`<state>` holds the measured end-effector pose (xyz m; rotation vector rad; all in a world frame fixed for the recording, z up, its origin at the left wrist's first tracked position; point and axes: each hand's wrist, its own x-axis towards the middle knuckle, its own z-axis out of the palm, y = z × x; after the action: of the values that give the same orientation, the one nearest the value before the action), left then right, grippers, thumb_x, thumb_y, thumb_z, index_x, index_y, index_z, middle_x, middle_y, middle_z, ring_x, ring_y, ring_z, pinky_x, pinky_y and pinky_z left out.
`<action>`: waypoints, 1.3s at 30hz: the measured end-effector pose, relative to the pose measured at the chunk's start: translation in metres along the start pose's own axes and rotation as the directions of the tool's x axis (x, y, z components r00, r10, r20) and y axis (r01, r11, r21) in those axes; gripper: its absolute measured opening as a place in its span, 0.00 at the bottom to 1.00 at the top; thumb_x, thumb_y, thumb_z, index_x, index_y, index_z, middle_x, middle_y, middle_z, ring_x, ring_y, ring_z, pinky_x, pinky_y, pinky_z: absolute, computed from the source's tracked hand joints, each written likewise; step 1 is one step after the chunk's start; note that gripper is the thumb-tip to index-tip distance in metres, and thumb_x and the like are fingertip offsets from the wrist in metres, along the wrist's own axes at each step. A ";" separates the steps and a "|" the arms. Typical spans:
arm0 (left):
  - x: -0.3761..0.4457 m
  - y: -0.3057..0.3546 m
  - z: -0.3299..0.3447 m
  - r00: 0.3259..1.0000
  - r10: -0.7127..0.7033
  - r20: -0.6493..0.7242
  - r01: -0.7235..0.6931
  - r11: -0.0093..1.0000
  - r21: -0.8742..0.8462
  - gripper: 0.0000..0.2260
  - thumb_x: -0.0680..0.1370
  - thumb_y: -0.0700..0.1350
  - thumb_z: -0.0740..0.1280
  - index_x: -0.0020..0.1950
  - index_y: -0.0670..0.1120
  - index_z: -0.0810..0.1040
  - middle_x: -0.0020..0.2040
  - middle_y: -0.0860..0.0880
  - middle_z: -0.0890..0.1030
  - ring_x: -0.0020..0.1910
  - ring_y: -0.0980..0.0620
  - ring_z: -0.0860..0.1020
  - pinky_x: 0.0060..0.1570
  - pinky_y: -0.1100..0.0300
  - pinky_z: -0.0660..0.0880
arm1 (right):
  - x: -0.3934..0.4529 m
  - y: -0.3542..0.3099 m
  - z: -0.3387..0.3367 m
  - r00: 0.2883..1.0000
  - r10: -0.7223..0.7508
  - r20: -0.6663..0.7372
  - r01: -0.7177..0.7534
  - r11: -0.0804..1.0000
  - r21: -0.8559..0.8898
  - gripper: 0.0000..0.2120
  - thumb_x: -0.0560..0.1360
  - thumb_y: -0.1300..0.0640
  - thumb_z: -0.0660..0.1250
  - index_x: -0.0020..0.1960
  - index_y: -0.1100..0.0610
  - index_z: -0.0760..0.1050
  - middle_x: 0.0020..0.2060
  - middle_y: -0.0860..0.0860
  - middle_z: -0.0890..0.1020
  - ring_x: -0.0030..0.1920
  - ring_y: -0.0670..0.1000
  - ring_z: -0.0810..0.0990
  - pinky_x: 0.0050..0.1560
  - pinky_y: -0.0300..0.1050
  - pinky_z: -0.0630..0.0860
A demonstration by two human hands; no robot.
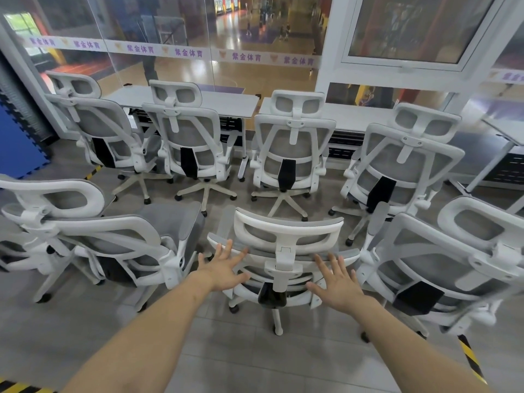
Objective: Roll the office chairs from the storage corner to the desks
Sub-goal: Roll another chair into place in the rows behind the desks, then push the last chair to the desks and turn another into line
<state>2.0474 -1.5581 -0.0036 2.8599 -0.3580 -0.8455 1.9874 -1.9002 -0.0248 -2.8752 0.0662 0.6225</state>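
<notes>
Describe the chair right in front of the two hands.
The chair is seen from behind: white plastic frame, grey mesh back and headrest, a black block low on the back, white base legs with dark casters on the grey floor. It stands upright in the near row, between two like chairs, facing the desks with four chairs already there. The left hand and right hand reach toward its back with fingers spread; whether they touch it cannot be told.
</notes>
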 end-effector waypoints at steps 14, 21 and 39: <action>-0.044 0.100 0.017 0.922 0.220 -0.320 -0.169 0.969 0.179 0.23 0.82 0.52 0.58 0.77 0.52 0.67 0.71 0.48 0.73 0.69 0.45 0.73 0.66 0.47 0.70 | -0.038 -0.001 -0.020 0.966 0.089 -0.242 -0.050 0.985 0.165 0.27 0.83 0.43 0.60 0.80 0.47 0.65 0.79 0.52 0.66 0.76 0.54 0.68 0.68 0.53 0.73; -0.036 0.189 -0.007 0.816 0.451 -0.362 -0.374 0.889 0.263 0.21 0.83 0.53 0.58 0.76 0.52 0.69 0.69 0.49 0.74 0.70 0.46 0.72 0.65 0.47 0.70 | -0.095 0.049 -0.049 0.882 0.230 -0.411 -0.206 0.973 0.104 0.21 0.82 0.45 0.61 0.73 0.47 0.73 0.69 0.48 0.76 0.65 0.55 0.77 0.55 0.51 0.76; 0.080 0.522 -0.081 0.680 0.493 -0.543 -0.449 0.865 0.223 0.22 0.83 0.51 0.59 0.77 0.51 0.69 0.71 0.50 0.74 0.71 0.50 0.72 0.66 0.49 0.71 | -0.114 0.350 -0.197 0.652 0.159 -0.742 -0.170 0.984 0.062 0.14 0.80 0.51 0.66 0.63 0.55 0.80 0.64 0.52 0.80 0.65 0.58 0.77 0.55 0.56 0.79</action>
<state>2.0593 -2.0769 0.1251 2.6838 -0.9901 0.1621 1.9335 -2.2823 0.1336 -2.9373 0.4471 -0.5940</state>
